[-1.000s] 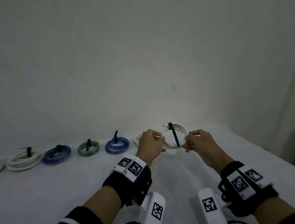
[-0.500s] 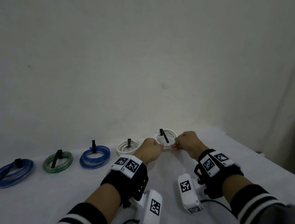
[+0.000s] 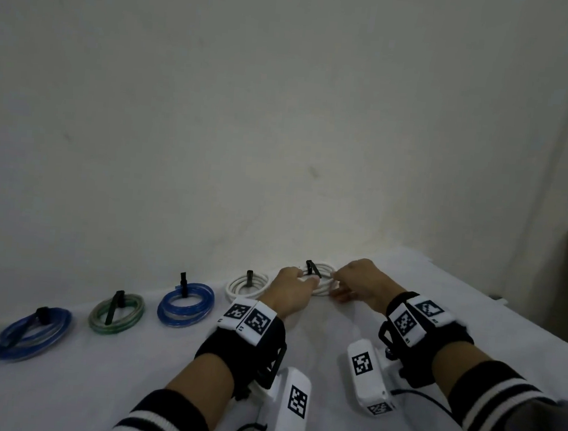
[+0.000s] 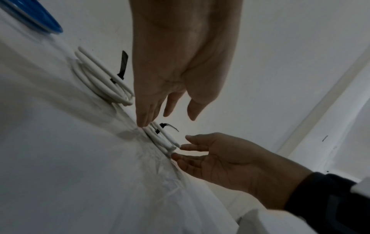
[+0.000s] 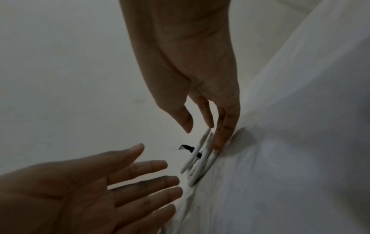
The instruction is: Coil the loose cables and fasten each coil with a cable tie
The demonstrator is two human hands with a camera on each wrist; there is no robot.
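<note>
Since a second ago we have lowered the white coil [image 3: 320,280] onto the bench [image 3: 54,387]; six tied coils now line the wall, its black tie [image 3: 311,267] upright. From the wrists, our left hand [image 4: 180,66] and right hand [image 5: 190,63] show straight fingers touching its edges.

My head camera looks down from above at the far wall. My two wrist cameras look close along my fingers. All three see the white coil [image 3: 321,280].
</note>
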